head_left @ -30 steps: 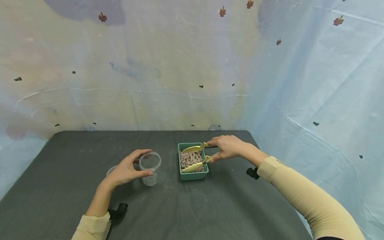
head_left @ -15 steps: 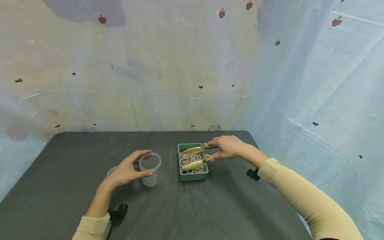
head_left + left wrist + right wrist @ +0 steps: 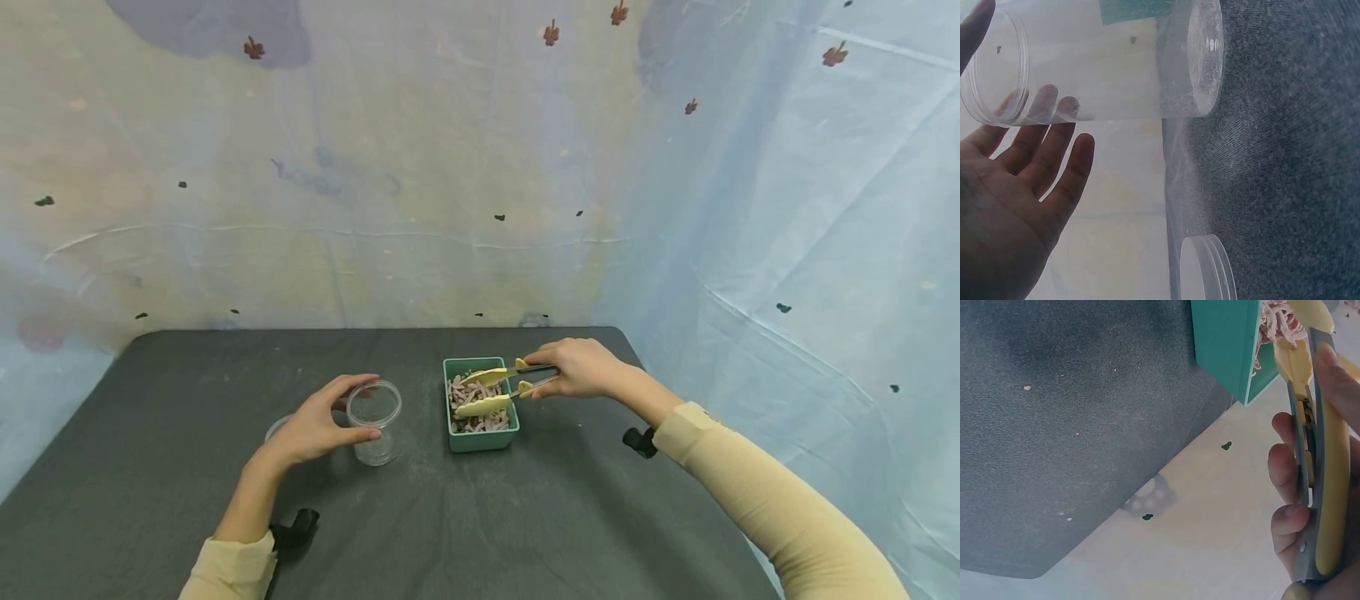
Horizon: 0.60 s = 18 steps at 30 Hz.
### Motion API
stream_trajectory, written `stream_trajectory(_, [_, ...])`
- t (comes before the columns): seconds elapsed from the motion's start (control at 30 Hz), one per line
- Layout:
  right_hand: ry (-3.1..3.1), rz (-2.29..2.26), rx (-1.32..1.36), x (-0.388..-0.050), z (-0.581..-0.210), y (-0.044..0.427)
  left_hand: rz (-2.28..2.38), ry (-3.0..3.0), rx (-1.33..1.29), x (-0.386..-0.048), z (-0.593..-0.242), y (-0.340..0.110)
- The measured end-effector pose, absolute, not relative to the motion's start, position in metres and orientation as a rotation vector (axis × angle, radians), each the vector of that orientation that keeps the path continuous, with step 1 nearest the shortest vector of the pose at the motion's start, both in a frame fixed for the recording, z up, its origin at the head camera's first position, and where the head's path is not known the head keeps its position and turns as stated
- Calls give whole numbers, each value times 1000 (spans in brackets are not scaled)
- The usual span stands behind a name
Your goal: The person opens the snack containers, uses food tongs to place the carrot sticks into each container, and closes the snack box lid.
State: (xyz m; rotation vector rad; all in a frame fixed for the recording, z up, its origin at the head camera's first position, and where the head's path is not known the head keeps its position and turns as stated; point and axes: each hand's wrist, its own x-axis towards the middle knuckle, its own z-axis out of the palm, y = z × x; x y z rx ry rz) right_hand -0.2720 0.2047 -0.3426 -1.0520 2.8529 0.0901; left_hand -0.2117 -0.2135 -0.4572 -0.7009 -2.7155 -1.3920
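Observation:
My left hand (image 3: 317, 423) holds a clear plastic jar (image 3: 378, 450) near its rim, thumb on the near side and fingers on the far side. The jar stands upright on the table, with nothing visible inside but specks at its bottom. In my right hand (image 3: 583, 368) is a pair of tongs (image 3: 483, 406) with pale yellow tips and grey-yellow handles, gripped from the right. Their tips are spread apart inside a green rectangular container (image 3: 483, 442), over greyish-pink strips (image 3: 1282, 322) that fill it partway. Whether the tips pinch any strips, I cannot tell.
A round clear screw lid (image 3: 1210, 269) lies on the dark grey table (image 3: 450, 533), partly hidden behind my left hand in the head view. Plastic sheeting (image 3: 420, 167) hangs behind and to the right of the table. Small pale specks dot the tabletop.
My right hand and the tongs have shifted slightly right, and the strips under the tips lie differently. The left hand stays at the jar as before.

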Motion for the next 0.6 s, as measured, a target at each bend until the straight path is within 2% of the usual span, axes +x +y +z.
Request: stream_trajectory(0.6, [2963, -111, -1090, -263, -352, 227, -1362, -2733, -695, -211, -457, -214])
